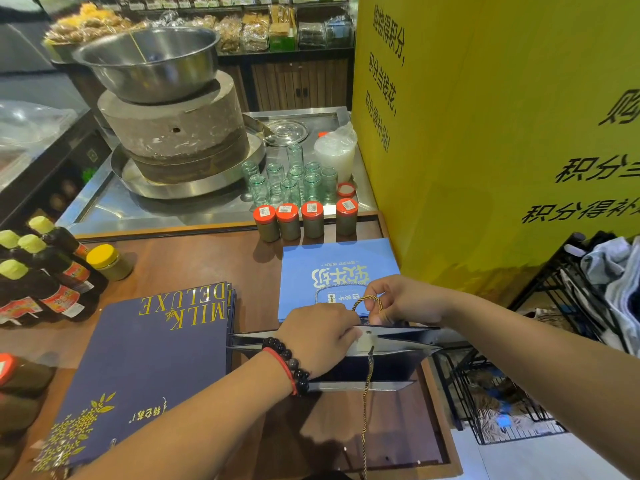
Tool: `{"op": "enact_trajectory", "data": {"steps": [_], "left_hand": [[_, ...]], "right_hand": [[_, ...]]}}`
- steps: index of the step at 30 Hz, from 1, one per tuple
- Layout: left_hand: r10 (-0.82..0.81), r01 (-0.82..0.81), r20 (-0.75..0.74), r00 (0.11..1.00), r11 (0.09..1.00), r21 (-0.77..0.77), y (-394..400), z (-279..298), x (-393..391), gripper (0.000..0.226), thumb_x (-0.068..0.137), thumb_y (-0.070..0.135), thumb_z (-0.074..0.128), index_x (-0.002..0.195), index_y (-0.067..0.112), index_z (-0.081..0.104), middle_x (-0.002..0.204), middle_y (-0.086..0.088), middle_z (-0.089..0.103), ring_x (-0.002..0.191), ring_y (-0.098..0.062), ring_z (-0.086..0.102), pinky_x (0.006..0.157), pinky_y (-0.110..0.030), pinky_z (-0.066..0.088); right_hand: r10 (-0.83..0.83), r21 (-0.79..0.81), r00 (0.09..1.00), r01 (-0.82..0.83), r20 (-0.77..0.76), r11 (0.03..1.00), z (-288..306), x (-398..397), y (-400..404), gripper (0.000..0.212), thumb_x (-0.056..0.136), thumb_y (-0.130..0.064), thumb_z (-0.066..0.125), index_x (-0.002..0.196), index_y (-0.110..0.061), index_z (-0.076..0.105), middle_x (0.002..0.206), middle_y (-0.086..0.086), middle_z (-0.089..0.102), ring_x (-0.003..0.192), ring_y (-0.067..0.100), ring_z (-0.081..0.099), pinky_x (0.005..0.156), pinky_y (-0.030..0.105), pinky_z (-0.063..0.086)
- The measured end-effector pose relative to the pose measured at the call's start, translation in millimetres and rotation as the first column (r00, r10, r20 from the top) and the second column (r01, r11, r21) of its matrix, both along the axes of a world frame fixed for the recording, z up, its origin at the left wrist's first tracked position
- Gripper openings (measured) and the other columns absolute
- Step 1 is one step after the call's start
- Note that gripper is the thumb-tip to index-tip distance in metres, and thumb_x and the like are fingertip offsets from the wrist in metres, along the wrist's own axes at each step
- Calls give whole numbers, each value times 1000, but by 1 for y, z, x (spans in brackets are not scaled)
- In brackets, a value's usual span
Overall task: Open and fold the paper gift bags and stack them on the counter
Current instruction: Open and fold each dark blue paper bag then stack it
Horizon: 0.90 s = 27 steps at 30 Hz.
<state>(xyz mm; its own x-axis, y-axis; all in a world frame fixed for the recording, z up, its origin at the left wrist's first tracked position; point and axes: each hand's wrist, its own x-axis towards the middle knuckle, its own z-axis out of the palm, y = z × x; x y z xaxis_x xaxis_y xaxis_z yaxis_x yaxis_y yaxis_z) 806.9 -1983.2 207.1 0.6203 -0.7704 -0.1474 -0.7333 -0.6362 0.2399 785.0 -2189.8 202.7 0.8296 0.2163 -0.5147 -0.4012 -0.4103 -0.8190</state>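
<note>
A dark navy paper gift bag (398, 362) stands opened on the wooden counter (207, 268), its mouth facing up. My left hand (318, 337) grips the bag's top rim near the middle. My right hand (405, 303) pinches the gold rope handle (367, 303) at the far rim. Another gold cord hangs down the bag's near side. A stack of flat navy bags (145, 362) printed "MILK DELUXE" lies to the left. A light blue flat bag (336, 268) lies just behind the open one.
Several red-lidded jars (304, 220) line the counter's back edge, with glass cups behind them. Dark sauce bottles (41, 271) and a yellow-lidded jar (107, 261) stand at left. A stone mill (173, 133) sits on the steel tray. A yellow wall (485, 133) and black wire rack (519, 393) are at right.
</note>
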Motion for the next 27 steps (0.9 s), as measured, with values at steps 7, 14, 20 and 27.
{"op": "enact_trajectory", "data": {"steps": [7,14,20,27], "left_hand": [[1,-1,6,1000,1000,-8,0,0,-2,27,99,41,36,99,25,58,100,5,59,97,-19,55,70,-32,42],[-7,7,11,1000,1000,-7,0,1,-4,28,99,41,36,98,25,59,98,5,59,96,-19,56,65,-31,37],[-11,11,15,1000,1000,-11,2,0,-6,28,99,42,38,100,24,60,99,5,59,96,-20,56,67,-31,40],[10,-10,8,1000,1000,-19,1,3,-10,25,99,41,40,104,26,59,101,4,60,97,-20,56,71,-33,43]], "right_hand": [[-60,97,998,60,1,993,2,-4,3,22,85,9,63,92,-10,55,60,-2,62,48,4,50,48,13,39],[-22,82,1000,21,12,996,4,-7,4,20,87,9,61,91,-9,55,59,-5,58,49,2,50,48,11,39],[37,82,999,-37,8,996,4,-7,8,21,88,8,61,86,-12,55,63,-4,56,49,1,47,47,11,38],[89,62,996,-89,5,994,10,-4,10,16,89,1,63,100,-10,62,61,-6,62,50,2,50,50,13,39]]}}
